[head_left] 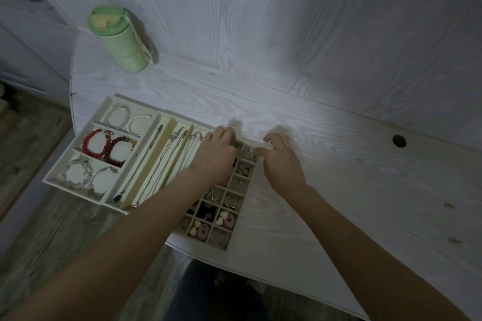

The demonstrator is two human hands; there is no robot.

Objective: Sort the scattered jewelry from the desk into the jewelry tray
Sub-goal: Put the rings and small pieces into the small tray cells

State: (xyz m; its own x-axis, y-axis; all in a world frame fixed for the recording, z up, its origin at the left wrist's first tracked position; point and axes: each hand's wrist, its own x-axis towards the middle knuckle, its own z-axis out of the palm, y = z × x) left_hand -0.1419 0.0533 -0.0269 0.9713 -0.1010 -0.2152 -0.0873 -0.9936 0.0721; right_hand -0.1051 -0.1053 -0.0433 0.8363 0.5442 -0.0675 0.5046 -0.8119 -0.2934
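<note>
The cream jewelry tray (103, 109) lies on the white desk, left of centre. Its left section holds bead bracelets, among them a red bracelet (94, 142). Long slots in the middle hold chain necklaces (146, 156). The right grid of small cells holds earrings and heart-shaped pieces (223, 214). My left hand (215, 154) is over the top of the grid, fingers curled round a small dark-green item (238, 144). My right hand (280, 159) is at the grid's top right corner, fingertips pinching something small and pale that I cannot make out.
A green bottle (118, 38) with a white strap stands at the back left of the desk. A round cable hole (399, 141) is at the right. The desk's curved front edge (260, 279) runs close to my body. The wooden floor (31, 143) shows on the left.
</note>
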